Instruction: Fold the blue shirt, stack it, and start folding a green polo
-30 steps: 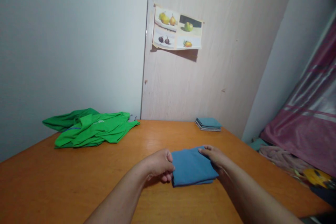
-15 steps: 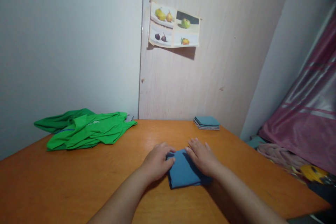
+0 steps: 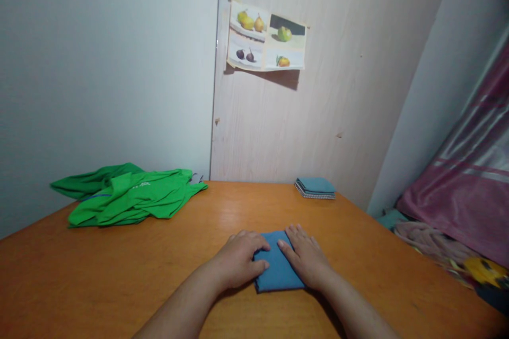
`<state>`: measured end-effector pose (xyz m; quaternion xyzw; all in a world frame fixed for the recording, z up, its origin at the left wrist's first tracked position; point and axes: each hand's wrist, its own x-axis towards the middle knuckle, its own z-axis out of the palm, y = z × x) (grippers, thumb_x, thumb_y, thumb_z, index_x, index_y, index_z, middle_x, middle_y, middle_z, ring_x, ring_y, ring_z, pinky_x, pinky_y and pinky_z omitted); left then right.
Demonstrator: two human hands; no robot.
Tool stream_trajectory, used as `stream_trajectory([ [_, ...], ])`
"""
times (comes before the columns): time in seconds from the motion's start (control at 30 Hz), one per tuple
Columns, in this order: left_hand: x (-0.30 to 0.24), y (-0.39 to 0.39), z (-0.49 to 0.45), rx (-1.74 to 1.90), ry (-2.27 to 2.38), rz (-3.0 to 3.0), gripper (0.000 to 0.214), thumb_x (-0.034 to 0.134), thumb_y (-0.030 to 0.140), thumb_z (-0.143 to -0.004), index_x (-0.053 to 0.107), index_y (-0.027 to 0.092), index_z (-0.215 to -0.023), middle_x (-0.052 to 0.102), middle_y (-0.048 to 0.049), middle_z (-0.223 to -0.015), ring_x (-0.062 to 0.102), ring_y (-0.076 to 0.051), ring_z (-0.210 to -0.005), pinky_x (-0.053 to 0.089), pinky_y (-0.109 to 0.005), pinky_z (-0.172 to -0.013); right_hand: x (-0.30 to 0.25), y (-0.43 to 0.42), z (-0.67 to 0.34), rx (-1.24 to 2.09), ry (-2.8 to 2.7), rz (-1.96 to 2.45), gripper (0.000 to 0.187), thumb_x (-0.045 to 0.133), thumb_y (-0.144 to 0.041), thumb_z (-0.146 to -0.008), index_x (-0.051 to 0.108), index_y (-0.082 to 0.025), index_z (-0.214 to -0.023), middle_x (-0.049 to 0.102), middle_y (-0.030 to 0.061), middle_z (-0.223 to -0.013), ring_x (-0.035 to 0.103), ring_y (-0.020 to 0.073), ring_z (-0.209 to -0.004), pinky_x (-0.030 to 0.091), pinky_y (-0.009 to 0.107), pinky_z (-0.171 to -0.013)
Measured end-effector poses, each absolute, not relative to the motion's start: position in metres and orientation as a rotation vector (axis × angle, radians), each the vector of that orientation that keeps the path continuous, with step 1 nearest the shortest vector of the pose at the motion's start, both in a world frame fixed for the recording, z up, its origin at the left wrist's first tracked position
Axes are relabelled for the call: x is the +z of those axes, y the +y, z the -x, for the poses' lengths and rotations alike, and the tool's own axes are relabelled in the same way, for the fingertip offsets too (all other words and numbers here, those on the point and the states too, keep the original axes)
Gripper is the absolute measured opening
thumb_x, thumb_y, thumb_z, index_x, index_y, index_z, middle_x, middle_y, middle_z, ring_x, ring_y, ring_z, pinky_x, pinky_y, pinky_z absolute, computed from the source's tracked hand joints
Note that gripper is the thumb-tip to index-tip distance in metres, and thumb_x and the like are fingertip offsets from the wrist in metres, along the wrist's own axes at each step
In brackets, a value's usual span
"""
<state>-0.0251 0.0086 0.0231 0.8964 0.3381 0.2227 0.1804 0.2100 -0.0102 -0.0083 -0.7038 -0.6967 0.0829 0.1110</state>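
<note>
A blue folded cloth [image 3: 279, 267] lies flat on the wooden table near its front. Along its left edge rests my left hand [image 3: 242, 258], thumb and fingertips apart on the cloth's top. Flat on the right side of the cloth is my right hand [image 3: 308, 259], its fingers stretched out and thumb spread inward. Part of the cloth's right edge is hidden under the right palm. Neither hand grasps the cloth.
A rumpled green shirt [image 3: 135, 196] lies at the table's back left. At the back right sits a small stack of folded cloths [image 3: 316, 187], blue on top. Beyond the table's [image 3: 159, 254] right edge are a pink curtain [image 3: 457, 212] and piled fabric [image 3: 429, 238].
My right hand has moved slightly nearer to me and lies flatter on the cloth. The cloth's right side now looks narrower. The camera view has shifted a little.
</note>
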Motion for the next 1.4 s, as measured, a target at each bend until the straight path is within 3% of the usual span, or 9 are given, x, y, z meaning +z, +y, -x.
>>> stream_trajectory([
  [0.27, 0.009, 0.04, 0.036, 0.844, 1.144, -2.179, 0.019, 0.051, 0.02, -0.086, 0.067, 0.018, -0.094, 0.071, -0.0035, -0.092, 0.063, -0.018, -0.086, 0.047, -0.026, -0.075, -0.014, -0.009, -0.217, 0.239, -2.039, 2.015, 0.08, 0.022, -0.07, -0.095, 0.036, -0.017, -0.154, 0.029, 0.0086, -0.162, 0.014, 0.0287, -0.152, 0.014, 0.054, -0.121],
  [0.4, 0.0, 0.048, 0.039, 0.792, 1.292, -2.194, 0.021, 0.054, 0.014, -0.081, 0.068, 0.019, -0.095, 0.072, -0.0031, -0.094, 0.064, -0.018, -0.087, 0.047, -0.025, -0.074, -0.019, -0.008, -0.221, 0.216, -2.019, 1.977, 0.077, 0.025, -0.069, -0.096, 0.039, -0.018, -0.152, 0.033, 0.0089, -0.16, 0.018, 0.0285, -0.151, 0.017, 0.054, -0.121],
  [0.6, -0.004, 0.046, 0.035, 0.729, 1.338, -2.242, 0.025, 0.06, 0.018, -0.079, 0.072, 0.025, -0.099, 0.074, -0.0014, -0.1, 0.065, -0.02, -0.091, 0.048, -0.027, -0.078, -0.028, -0.006, -0.228, 0.176, -2.022, 1.926, 0.078, 0.027, -0.069, -0.095, 0.04, -0.017, -0.152, 0.035, 0.0097, -0.159, 0.021, 0.0293, -0.15, 0.02, 0.054, -0.121],
  [0.93, 0.0, 0.045, 0.014, 0.735, 1.446, -2.295, 0.026, 0.056, 0.026, -0.084, 0.075, 0.032, -0.1, 0.071, -0.0042, -0.106, 0.059, -0.027, -0.107, 0.044, -0.039, -0.094, -0.033, -0.003, -0.239, 0.171, -2.047, 1.885, 0.078, 0.026, -0.07, -0.095, 0.042, -0.018, -0.15, 0.036, 0.008, -0.159, 0.02, 0.0295, -0.151, 0.021, 0.056, -0.121],
  [1.1, -0.002, 0.051, 0.01, 0.711, 1.458, -2.258, 0.025, 0.052, 0.026, -0.087, 0.074, 0.029, -0.098, 0.073, -0.0052, -0.107, 0.062, -0.027, -0.106, 0.045, -0.039, -0.091, -0.035, -0.003, -0.245, 0.176, -2.054, 1.893, 0.078, 0.027, -0.071, -0.094, 0.041, -0.019, -0.151, 0.035, 0.0079, -0.159, 0.018, 0.03, -0.151, 0.019, 0.057, -0.121],
  [1.4, -0.003, 0.061, 0.014, 0.601, 1.426, -2.169, 0.027, 0.059, 0.024, -0.08, 0.075, 0.034, -0.099, 0.077, 0.0012, -0.098, 0.068, -0.021, -0.092, 0.048, -0.027, -0.075, -0.035, -0.002, -0.249, 0.169, -2.056, 1.906, 0.077, 0.027, -0.071, -0.093, 0.041, -0.021, -0.151, 0.035, 0.0057, -0.159, 0.018, 0.0288, -0.151, 0.019, 0.056, -0.122],
])
